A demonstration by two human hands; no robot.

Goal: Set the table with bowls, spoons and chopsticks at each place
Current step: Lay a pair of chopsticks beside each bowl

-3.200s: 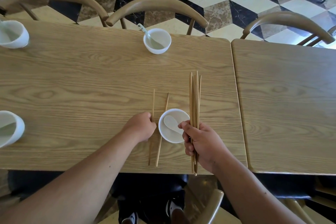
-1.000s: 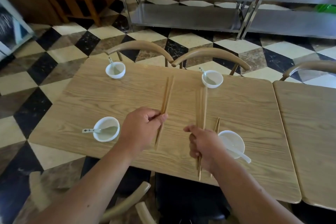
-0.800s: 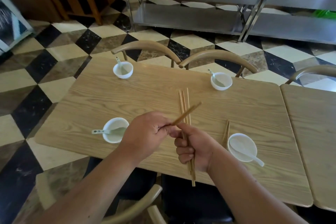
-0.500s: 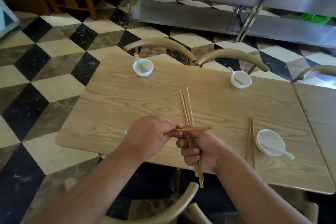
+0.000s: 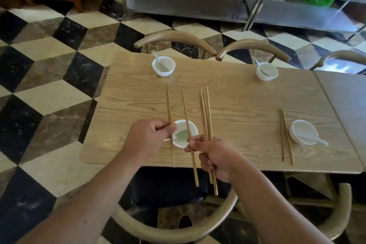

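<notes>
My left hand (image 5: pixel 147 138) pinches one wooden chopstick (image 5: pixel 168 103) upright, just left of the near-left white bowl (image 5: pixel 193 127). My right hand (image 5: pixel 215 157) grips a bundle of chopsticks (image 5: pixel 205 113) and also pinches a single chopstick (image 5: pixel 185 113) that crosses over that bowl. A laid pair of chopsticks (image 5: pixel 285 136) lies left of the near-right bowl with its spoon (image 5: pixel 304 133). Two far bowls with spoons stand at far left (image 5: pixel 163 65) and far right (image 5: pixel 267 71) of the wooden table (image 5: pixel 237 105).
Curved-back wooden chairs stand behind the far edge (image 5: pixel 174 38) (image 5: pixel 251 46) and one below my arms (image 5: pixel 174 228). A second table (image 5: pixel 344 101) adjoins on the right. A steel shelf unit (image 5: pixel 237 0) stands on the checkered floor beyond.
My hands have parted: the left hand drew one chopstick away to the left, and both chopsticks now point away from me over the near-left bowl. The view shifted left.
</notes>
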